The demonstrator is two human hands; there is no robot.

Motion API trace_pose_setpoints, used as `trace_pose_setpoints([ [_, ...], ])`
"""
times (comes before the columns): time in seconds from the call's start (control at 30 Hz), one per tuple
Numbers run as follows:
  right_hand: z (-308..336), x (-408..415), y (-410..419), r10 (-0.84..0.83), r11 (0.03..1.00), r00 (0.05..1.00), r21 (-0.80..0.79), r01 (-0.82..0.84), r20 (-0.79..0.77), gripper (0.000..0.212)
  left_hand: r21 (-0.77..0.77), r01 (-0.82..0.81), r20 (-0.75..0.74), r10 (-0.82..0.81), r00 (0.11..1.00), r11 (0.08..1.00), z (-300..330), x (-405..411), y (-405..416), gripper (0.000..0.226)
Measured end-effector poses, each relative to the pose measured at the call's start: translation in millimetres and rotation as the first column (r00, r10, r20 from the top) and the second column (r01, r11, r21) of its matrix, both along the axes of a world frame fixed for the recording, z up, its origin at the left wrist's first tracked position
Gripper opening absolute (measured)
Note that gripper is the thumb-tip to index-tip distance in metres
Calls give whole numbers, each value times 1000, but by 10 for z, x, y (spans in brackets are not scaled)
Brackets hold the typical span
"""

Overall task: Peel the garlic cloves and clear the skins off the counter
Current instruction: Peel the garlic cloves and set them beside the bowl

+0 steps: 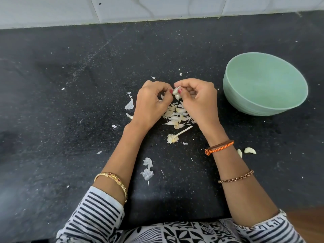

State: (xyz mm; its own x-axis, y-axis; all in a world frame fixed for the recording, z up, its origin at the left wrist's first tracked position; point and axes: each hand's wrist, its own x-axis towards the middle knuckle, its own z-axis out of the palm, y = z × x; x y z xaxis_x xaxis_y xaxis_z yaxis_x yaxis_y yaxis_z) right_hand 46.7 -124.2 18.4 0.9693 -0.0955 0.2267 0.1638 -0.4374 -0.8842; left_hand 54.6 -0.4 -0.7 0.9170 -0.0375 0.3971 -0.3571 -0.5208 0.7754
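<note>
I pinch a garlic clove (176, 92) between the fingers of both hands, my left hand (151, 102) and my right hand (198, 100) meeting over the middle of the black tabletop (70, 102), fingers curled tight around it. Just below my hands lies a heap of cloves and skins (176, 116), with a pale stalk (183, 131) beside it. Loose skins (147, 170) lie nearer me. Two peeled cloves (249, 150) rest by my right wrist. A green bowl (263, 109) stands to the right, apart from the heap.
</note>
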Motion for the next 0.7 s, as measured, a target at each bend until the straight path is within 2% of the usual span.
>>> trace_pose_setpoints([
  [0.1, 35, -5, -12, 19, 994, 997, 113, -11, -73, 19, -96, 8, -36, -11, 999, 995, -3, 9, -6, 14],
  [0.23, 121, -37, -31, 152, 918, 973, 391, -73, -175, 14, -165, 30, -47, -38, 998, 986, 13, 5, -9, 16],
  [0.4, 142, -37, -85, 180, 856, 949, 516, -23, -257, 13, -228, -59, -73, 43, 996, 972, 28, 34, 49, 17],
  [0.47, 148, -30, -115, 164, 836, 953, 549, 3, -255, 14, -288, -119, -109, 91, 990, 950, 21, 56, 90, 27],
  [0.57, 139, -31, -104, 142, 814, 957, 579, 32, -252, 13, -286, -114, -56, 103, 993, 951, 2, 53, 106, 47],
  [0.6, 132, -35, -94, 134, 795, 958, 604, 49, -255, 13, -259, -81, -34, 75, 997, 962, -7, 46, 94, 45],
  [0.7, 119, -47, -60, 104, 743, 963, 663, 91, -249, 13, -266, 59, -24, -68, 997, 962, 8, 25, 46, 18],
])
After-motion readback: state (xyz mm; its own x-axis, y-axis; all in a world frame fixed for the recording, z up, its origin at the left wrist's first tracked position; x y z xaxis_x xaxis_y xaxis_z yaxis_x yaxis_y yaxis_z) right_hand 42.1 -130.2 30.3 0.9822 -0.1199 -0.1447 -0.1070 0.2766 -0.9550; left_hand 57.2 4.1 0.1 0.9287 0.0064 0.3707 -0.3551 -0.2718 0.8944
